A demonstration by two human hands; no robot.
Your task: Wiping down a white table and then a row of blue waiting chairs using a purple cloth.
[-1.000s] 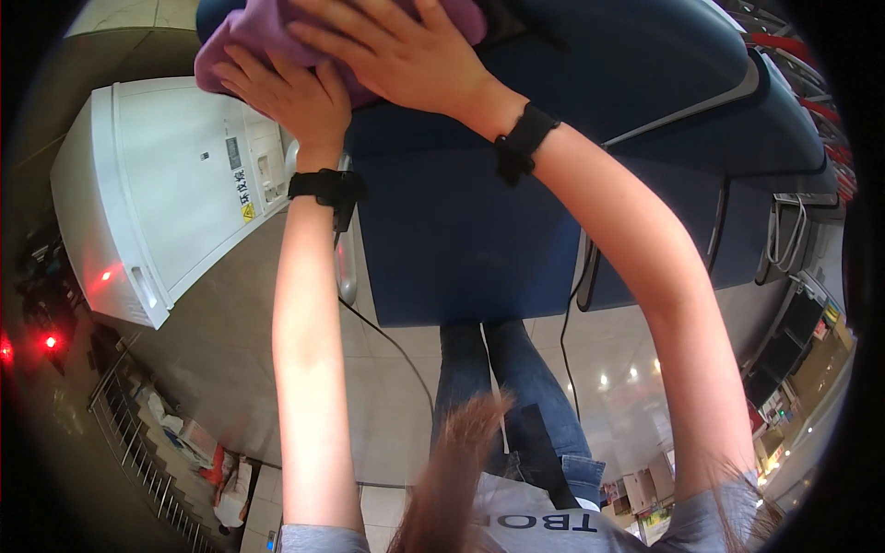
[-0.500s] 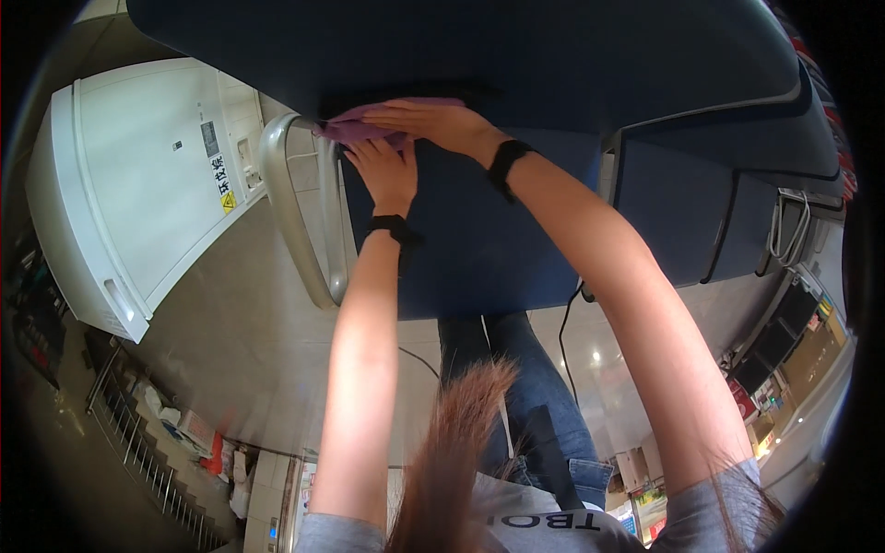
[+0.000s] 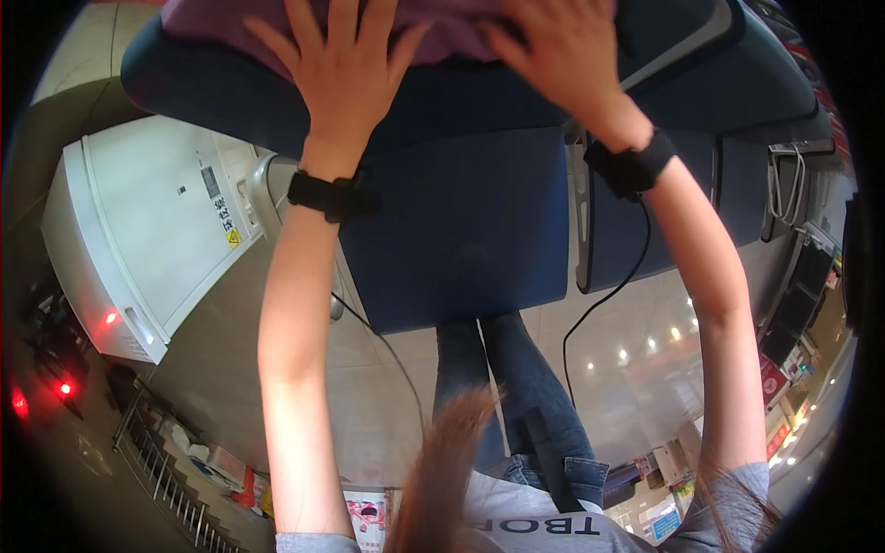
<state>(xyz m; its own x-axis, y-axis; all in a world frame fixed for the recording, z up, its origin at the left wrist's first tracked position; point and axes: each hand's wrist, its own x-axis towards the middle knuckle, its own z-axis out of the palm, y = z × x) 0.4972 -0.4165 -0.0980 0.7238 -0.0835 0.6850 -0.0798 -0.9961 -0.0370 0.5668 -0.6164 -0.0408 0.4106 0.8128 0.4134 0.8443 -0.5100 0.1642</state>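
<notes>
Purple cloth (image 3: 442, 28) lies along the top centre of the frame, draped over the upper edge of a dark blue padded chair (image 3: 461, 221), and both hands press on it. Fingers of the left hand (image 3: 346, 78) are spread wide and laid flat on the fabric, palm down, seemingly to pin it against the padding; that grip pinches nothing. To its right, the right hand (image 3: 553, 46) rests on the same cloth with the fingers closer together, also flat and not curled around an edge. Each wrist carries a black band (image 3: 334, 195), and a thin black cable (image 3: 608, 295) trails down from the right one. Toward the left of the frame stands a white boxy appliance (image 3: 147, 240) on the tiled floor (image 3: 636, 369), well apart from the chair.
</notes>
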